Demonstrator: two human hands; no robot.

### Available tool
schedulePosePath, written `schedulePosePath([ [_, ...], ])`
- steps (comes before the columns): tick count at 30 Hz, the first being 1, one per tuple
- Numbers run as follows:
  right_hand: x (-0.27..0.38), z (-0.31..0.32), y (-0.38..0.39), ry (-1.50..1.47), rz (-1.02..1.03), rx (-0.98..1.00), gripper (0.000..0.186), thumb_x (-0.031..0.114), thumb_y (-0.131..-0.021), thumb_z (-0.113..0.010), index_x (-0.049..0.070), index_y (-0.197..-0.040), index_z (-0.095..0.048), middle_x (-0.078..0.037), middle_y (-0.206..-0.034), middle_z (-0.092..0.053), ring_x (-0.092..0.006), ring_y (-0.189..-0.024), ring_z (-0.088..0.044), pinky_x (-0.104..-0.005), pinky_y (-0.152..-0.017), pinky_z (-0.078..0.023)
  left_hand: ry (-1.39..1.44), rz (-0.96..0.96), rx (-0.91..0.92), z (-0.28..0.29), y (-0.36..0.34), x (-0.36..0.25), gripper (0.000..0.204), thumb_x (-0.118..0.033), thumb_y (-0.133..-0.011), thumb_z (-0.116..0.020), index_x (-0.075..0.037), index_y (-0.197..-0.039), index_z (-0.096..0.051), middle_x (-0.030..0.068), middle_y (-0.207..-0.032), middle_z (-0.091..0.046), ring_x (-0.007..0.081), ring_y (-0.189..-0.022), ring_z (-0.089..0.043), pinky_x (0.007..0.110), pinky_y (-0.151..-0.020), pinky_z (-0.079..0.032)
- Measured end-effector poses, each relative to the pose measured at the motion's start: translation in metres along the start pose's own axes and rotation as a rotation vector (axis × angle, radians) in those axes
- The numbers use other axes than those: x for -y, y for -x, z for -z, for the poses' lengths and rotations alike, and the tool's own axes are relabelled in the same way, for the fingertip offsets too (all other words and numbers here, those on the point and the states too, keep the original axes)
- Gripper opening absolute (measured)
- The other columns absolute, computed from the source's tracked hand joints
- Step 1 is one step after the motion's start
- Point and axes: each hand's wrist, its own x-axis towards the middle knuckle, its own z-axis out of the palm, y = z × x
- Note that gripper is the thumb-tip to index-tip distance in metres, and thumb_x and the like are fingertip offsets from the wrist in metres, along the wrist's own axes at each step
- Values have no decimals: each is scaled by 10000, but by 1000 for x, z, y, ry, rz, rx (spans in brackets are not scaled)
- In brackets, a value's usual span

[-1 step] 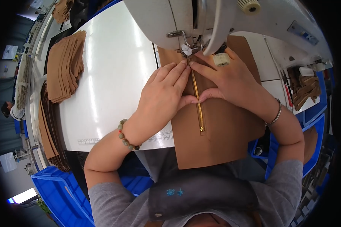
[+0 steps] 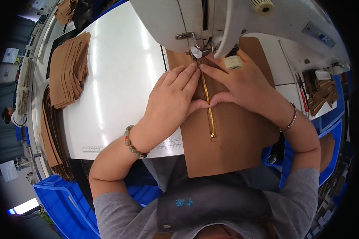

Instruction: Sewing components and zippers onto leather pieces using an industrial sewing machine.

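Note:
A brown leather-like panel (image 2: 227, 155) lies under the presser foot (image 2: 196, 53) of a white sewing machine (image 2: 283, 20). A gold-toothed zipper (image 2: 212, 121) runs along a slot in the panel, straight toward the foot. My left hand (image 2: 171, 91) presses flat on the zipper's left side, its fingertips close to the foot. On the other side my right hand (image 2: 243, 79) rests with fingers spread, partly hidden behind a machine knob. Both thumbs meet over the zipper. The needle tip is too small to make out.
Stacked brown pieces (image 2: 70, 69) lie at the table's left, with more hanging over its edge (image 2: 54, 135). Brown scraps (image 2: 322, 95) sit at the right beside a red-handled tool (image 2: 305, 101). Blue bins (image 2: 64, 203) stand below. A person (image 2: 16, 116) is far left.
The panel and zipper have slid very slightly away from me, toward the machine. My hands keep nearly the same position.

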Motion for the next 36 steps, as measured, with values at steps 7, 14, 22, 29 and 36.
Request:
schedulePosePath([
  [7, -3, 3, -3, 95, 75, -58, 759, 631, -713, -767, 101, -1252, -699, -74, -1095, -695, -283, -1082, -649, -490, -1077, -459, -31, 14, -2, 1, 0, -1, 779, -487, -802, -769, 10, -1385, -630, 124, -1433, -637, 318, -1311, -581, 437, -1107, -464],
  [14, -3, 4, -1, 66, -6, -20, 739, 648, -703, -766, 107, -1202, -709, -50, -944, -655, -216, -863, -640, -366, -803, -443, -32, 10, -24, -2, -1, -1, 773, -495, -794, -774, -1, -1373, -641, 107, -1410, -656, 305, -1275, -606, 430, -1089, -470],
  [22, 79, 52, 62, -129, 80, 61, 712, 546, -706, -792, 53, -1203, -663, -101, -1112, -631, -270, -960, -638, -394, -837, -496, -39, 19, -42, 0, 4, -1, 751, -487, -810, -777, -9, -1373, -643, 102, -1423, -653, 303, -1275, -612, 426, -1087, -477],
  [29, 134, 38, 88, 28, 36, 107, 763, 330, -720, -815, -3, -1377, -620, -209, -1494, -568, -366, -1265, -614, -447, -1033, -530, -9, 36, -51, 4, 12, -1, 703, -410, -843, -794, -4, -1391, -627, 113, -1436, -644, 308, -1291, -604, 433, -1099, -472],
  [36, 110, 42, 99, -499, -95, 40, 548, 143, -760, -715, 12, -1292, -703, -166, -1402, -671, -342, -1268, -659, -441, -1034, -548, 99, 253, -100, 49, 77, -21, 308, -99, -808, -834, -42, -1098, -748, 125, -1134, -737, 307, -1048, -689, 416, -899, -559],
])
